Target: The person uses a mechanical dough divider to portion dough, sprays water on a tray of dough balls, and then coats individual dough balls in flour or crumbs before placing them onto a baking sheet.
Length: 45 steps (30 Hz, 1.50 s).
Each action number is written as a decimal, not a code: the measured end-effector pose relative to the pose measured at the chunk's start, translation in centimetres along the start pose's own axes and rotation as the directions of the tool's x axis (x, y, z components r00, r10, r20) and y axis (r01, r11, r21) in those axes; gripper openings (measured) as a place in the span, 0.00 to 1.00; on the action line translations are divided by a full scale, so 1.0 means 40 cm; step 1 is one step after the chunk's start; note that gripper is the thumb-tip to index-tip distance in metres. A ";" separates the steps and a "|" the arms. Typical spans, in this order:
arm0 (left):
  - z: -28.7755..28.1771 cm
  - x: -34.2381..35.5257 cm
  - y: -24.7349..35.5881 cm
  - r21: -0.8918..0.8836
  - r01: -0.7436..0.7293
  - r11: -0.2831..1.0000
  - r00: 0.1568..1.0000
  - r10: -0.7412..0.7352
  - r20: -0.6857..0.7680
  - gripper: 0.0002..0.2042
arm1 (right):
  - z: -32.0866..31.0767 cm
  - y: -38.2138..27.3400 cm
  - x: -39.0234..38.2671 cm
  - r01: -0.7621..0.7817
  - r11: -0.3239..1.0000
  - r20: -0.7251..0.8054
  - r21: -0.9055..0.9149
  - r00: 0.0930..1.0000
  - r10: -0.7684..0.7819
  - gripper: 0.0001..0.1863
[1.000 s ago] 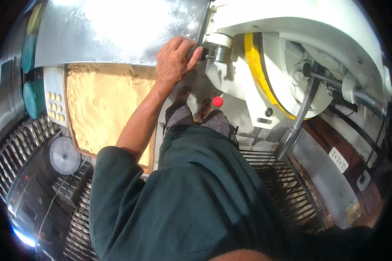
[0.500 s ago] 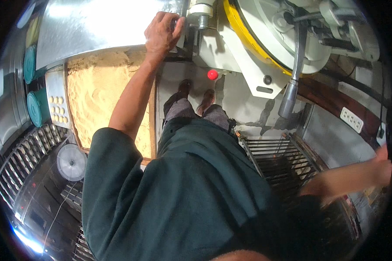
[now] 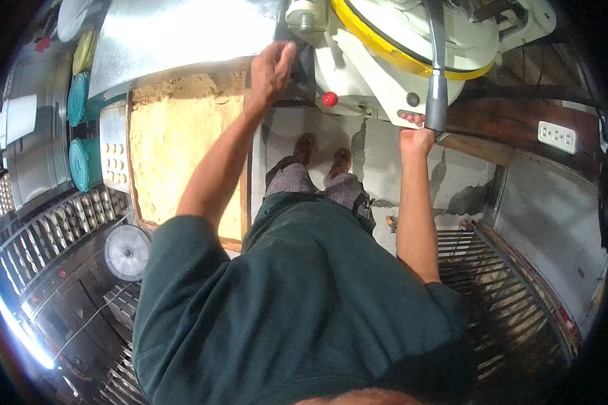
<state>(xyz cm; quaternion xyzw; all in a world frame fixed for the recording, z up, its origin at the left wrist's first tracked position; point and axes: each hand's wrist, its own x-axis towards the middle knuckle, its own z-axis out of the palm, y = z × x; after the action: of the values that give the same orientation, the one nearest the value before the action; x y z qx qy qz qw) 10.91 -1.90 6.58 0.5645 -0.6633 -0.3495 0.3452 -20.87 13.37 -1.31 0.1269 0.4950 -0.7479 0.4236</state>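
My right hand (image 3: pixel 415 138) is closed around the lower end of a grey lever handle (image 3: pixel 437 94) on a white machine with a yellow ring (image 3: pixel 378 64). My left hand (image 3: pixel 270 67) reaches up to the machine's left side, beside a shiny metal sheet (image 3: pixel 175 34). Its fingers curl against the edge there; whether they grip anything is unclear. A red round button (image 3: pixel 329 98) sits on the machine between my two hands. Both forearms are bare, coming out of a dark green shirt.
A wooden-framed bed of sandy, floury material (image 3: pixel 175 148) lies left of my feet (image 3: pixel 321 152). Beside it are a tray of small round pieces (image 3: pixel 115 155), teal lids (image 3: pixel 81 165) and a round white disc (image 3: pixel 127 251). Wire racks (image 3: pixel 479 256) and a white socket strip (image 3: pixel 556 137) stand right.
My right arm has swung in from the right and its hand now holds the lever. My left hand has come off the machine's round knob and sits slightly lower.
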 end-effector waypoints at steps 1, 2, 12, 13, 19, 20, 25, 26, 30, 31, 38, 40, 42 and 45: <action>0.025 -0.049 0.009 -0.058 0.048 0.997 0.998 -0.051 -0.044 0.23 | 0.000 -0.009 -0.001 0.014 1.000 0.027 -0.028 1.000 -0.014 0.10; 0.064 -0.086 0.011 -0.170 0.105 0.980 0.994 -0.110 -0.020 0.24 | -0.014 -0.021 -0.001 0.033 0.998 0.045 -0.057 0.999 -0.030 0.09; 0.208 -0.188 0.008 -0.695 0.655 0.298 0.727 -0.501 0.470 0.32 | -0.423 -0.240 -0.303 -0.236 0.951 -0.020 -0.201 0.971 0.237 0.20; 0.218 -0.211 0.007 -0.734 0.642 0.220 0.727 -0.478 0.493 0.32 | -0.439 -0.273 -0.322 -0.257 0.954 -0.097 -0.154 0.965 0.244 0.22; 0.213 -0.512 -0.010 -0.787 0.606 -0.117 0.587 -0.603 0.541 0.33 | -0.497 -0.340 -0.286 -0.087 0.896 -0.397 -0.436 0.912 -0.105 0.23; 0.204 -0.545 -0.001 -0.812 0.576 -0.091 0.603 -0.624 0.497 0.34 | -0.507 -0.334 -0.265 -0.074 0.882 -0.385 -0.465 0.914 -0.127 0.24; 0.068 -0.655 0.023 -0.933 0.317 -0.171 0.623 -0.705 0.340 0.37 | -0.477 -0.244 -0.157 -0.095 0.794 -0.244 -0.600 0.967 -0.068 0.25; 0.038 -0.673 0.021 -0.956 0.258 -0.137 0.640 -0.717 0.276 0.37 | -0.454 -0.218 -0.147 -0.112 0.769 -0.217 -0.629 0.976 -0.035 0.25; -0.083 -0.741 -0.022 -0.996 0.084 -0.037 0.616 -0.783 0.081 0.38 | -0.302 -0.100 -0.169 -0.106 0.747 -0.060 -0.656 0.994 0.088 0.25; -0.112 -0.754 -0.028 -0.998 0.056 -0.004 0.606 -0.795 0.037 0.39 | -0.267 -0.076 -0.183 -0.115 0.744 -0.027 -0.658 0.991 0.130 0.25; -0.447 -0.538 -0.200 -0.985 0.006 0.174 0.838 -0.539 -0.090 0.32 | 0.084 0.134 -0.368 -0.129 0.760 0.081 -0.637 0.969 0.232 0.21; -0.522 -0.445 -0.256 -0.947 0.011 0.320 0.880 -0.452 -0.143 0.33 | 0.178 0.207 -0.432 -0.182 0.792 0.166 -0.583 0.927 0.335 0.19; -0.541 -0.391 -0.316 -0.946 0.014 0.324 0.878 -0.456 -0.143 0.32 | 0.238 0.272 -0.446 -0.270 0.803 0.303 -0.532 0.824 0.479 0.17; -0.539 -0.321 -0.304 -0.956 -0.005 0.292 0.856 -0.493 -0.155 0.32 | 0.328 0.373 -0.444 -0.278 0.741 0.346 -0.612 0.748 0.566 0.14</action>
<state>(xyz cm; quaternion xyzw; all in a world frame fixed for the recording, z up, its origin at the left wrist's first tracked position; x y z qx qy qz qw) 37.06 7.80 6.53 0.4193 -0.1490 -0.5831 0.6797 4.29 9.01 6.31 -0.0833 0.5037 -0.4681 0.7213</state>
